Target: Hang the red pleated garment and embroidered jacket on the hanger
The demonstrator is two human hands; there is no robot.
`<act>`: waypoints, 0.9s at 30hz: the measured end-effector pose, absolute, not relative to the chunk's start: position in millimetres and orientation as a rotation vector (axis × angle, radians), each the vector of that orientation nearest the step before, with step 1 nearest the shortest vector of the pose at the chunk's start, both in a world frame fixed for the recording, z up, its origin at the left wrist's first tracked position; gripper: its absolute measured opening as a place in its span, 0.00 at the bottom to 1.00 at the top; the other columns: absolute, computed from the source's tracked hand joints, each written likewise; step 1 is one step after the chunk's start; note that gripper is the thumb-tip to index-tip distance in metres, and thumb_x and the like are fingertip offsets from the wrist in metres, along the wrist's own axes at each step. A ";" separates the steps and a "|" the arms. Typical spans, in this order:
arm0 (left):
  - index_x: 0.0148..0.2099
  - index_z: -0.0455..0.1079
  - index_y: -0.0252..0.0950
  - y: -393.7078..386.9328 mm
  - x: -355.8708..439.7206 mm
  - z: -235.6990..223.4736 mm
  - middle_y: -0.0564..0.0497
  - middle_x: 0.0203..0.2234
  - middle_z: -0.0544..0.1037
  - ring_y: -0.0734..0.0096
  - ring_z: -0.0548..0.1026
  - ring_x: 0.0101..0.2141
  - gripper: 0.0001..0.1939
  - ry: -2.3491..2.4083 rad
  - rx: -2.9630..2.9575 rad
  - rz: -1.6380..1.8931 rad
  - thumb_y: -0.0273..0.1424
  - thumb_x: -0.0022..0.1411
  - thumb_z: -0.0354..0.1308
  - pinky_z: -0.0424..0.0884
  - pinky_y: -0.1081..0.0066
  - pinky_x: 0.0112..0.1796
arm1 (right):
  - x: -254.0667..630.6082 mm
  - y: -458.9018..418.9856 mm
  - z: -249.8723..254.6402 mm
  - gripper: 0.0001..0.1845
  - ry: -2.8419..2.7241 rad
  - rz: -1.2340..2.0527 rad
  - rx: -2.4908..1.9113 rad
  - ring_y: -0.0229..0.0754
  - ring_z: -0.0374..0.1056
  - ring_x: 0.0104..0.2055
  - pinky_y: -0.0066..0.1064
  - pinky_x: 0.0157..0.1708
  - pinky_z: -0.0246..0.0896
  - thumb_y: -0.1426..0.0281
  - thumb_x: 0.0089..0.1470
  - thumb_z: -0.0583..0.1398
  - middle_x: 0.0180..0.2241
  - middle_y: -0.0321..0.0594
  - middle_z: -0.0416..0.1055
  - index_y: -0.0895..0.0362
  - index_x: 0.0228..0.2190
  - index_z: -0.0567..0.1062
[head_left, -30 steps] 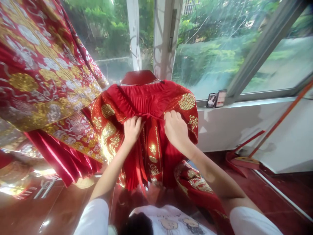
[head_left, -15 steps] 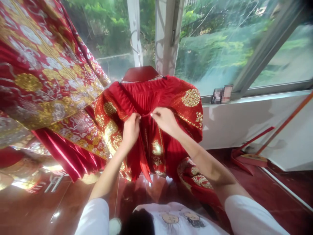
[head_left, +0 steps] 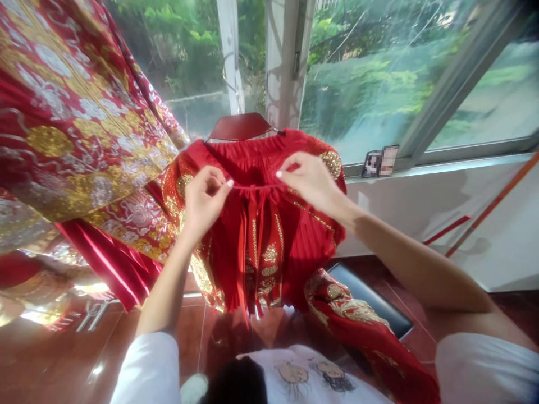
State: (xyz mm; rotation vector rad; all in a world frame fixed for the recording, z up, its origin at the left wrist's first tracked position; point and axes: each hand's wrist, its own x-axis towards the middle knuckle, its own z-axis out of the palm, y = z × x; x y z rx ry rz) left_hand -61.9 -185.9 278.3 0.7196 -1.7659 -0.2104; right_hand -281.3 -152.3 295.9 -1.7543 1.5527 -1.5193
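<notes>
A red pleated skirt [head_left: 303, 252] with gold embroidery hangs from a dark red hanger [head_left: 244, 127], its back edge held up near the hanger's ends. My left hand [head_left: 205, 199] pinches the left part of the skirt's front waistband [head_left: 255, 187] between thumb and fingers. On the right, my right hand [head_left: 309, 179] grips the same band in a pinch. Between the hands the band is stretched nearly straight, with the waist opening behind it. Thin red ties [head_left: 243, 269] dangle from the middle of the band.
Red garments [head_left: 92, 129] with gold and silver embroidery hang at the left. Windows [head_left: 370, 84] lie behind, with a small picture-like item [head_left: 373, 164] on the sill. A red embroidered cloth [head_left: 349, 314] and a dark flat-topped piece [head_left: 374, 297] are at lower right.
My hands have moved apart and slightly up, drawing the front waistband out wide between them. The dark flat-topped piece has come into sight at lower right.
</notes>
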 end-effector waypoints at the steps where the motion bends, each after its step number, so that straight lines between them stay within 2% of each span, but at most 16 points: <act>1: 0.30 0.61 0.37 -189.0 -56.8 283.8 0.59 0.19 0.64 0.80 0.61 0.20 0.11 -1.726 0.715 -0.156 0.32 0.57 0.62 0.56 0.75 0.23 | -291.4 -152.6 302.9 0.02 1.615 -1.547 -1.792 0.29 0.52 0.20 0.27 0.24 0.49 0.75 0.49 0.61 0.18 0.30 0.61 0.60 0.27 0.70; 5: 0.28 0.59 0.38 -197.3 -39.7 294.7 0.59 0.18 0.59 0.80 0.56 0.19 0.14 -1.637 0.704 -0.144 0.33 0.56 0.62 0.53 0.74 0.22 | -319.8 -157.7 314.8 0.04 1.745 -1.452 -1.853 0.33 0.54 0.19 0.30 0.25 0.51 0.75 0.47 0.59 0.15 0.30 0.60 0.57 0.29 0.70; 8: 0.28 0.63 0.37 -193.5 -29.5 295.4 0.58 0.18 0.65 0.79 0.60 0.19 0.09 -1.864 0.709 -0.420 0.32 0.53 0.62 0.57 0.75 0.23 | -323.1 -159.8 309.8 0.07 1.703 -1.236 -2.051 0.36 0.62 0.22 0.32 0.28 0.56 0.75 0.44 0.60 0.19 0.33 0.69 0.57 0.30 0.69; 10: 0.28 0.69 0.36 -188.4 -25.1 294.6 0.54 0.20 0.70 0.76 0.65 0.22 0.04 -2.034 0.791 -0.466 0.30 0.51 0.60 0.61 0.73 0.25 | -320.7 -160.5 307.8 0.09 1.613 -1.087 -2.185 0.37 0.66 0.25 0.31 0.29 0.58 0.76 0.42 0.61 0.22 0.34 0.73 0.57 0.30 0.69; 13: 0.31 0.76 0.35 -184.6 -27.9 291.0 0.51 0.24 0.74 0.72 0.69 0.26 0.05 -2.052 0.995 -0.091 0.27 0.52 0.59 0.66 0.70 0.31 | -314.4 -162.3 312.2 0.11 1.386 -0.868 -2.262 0.36 0.67 0.25 0.29 0.27 0.58 0.75 0.42 0.62 0.24 0.34 0.75 0.57 0.31 0.67; 16: 0.35 0.76 0.35 -192.0 -43.9 285.7 0.49 0.29 0.74 0.70 0.70 0.30 0.06 -1.818 1.028 0.296 0.26 0.57 0.58 0.66 0.68 0.36 | -303.5 -165.8 318.1 0.13 1.052 -0.762 -2.208 0.34 0.66 0.25 0.27 0.24 0.57 0.71 0.44 0.65 0.26 0.36 0.75 0.57 0.32 0.66; 19: 0.33 0.75 0.35 -206.8 -64.7 282.3 0.50 0.29 0.73 0.71 0.69 0.31 0.04 -1.565 0.920 0.323 0.25 0.58 0.59 0.64 0.69 0.36 | -288.0 -172.4 316.5 0.17 0.850 -0.978 -2.092 0.35 0.68 0.27 0.27 0.24 0.60 0.66 0.45 0.66 0.30 0.40 0.75 0.57 0.34 0.65; 22: 0.28 0.73 0.36 -217.1 -80.8 281.9 0.53 0.25 0.73 0.75 0.66 0.26 0.04 -1.487 0.742 0.073 0.27 0.55 0.63 0.63 0.72 0.31 | -272.7 -182.5 307.6 0.16 0.843 -1.349 -2.004 0.37 0.70 0.31 0.27 0.26 0.64 0.64 0.50 0.63 0.34 0.41 0.74 0.56 0.37 0.65; 24: 0.27 0.72 0.35 -218.5 -87.8 281.8 0.55 0.23 0.73 0.77 0.66 0.24 0.05 -1.574 0.620 -0.169 0.27 0.54 0.64 0.61 0.73 0.28 | -264.8 -189.6 299.5 0.14 0.876 -1.533 -2.026 0.39 0.73 0.37 0.28 0.30 0.67 0.65 0.54 0.61 0.38 0.42 0.74 0.56 0.40 0.65; 27: 0.27 0.72 0.35 -217.6 -94.6 279.9 0.54 0.23 0.75 0.77 0.67 0.24 0.05 -1.708 0.518 -0.383 0.26 0.52 0.65 0.62 0.74 0.28 | -257.1 -196.9 285.6 0.15 0.965 -1.624 -2.220 0.42 0.73 0.44 0.32 0.39 0.70 0.69 0.56 0.58 0.46 0.43 0.73 0.55 0.46 0.66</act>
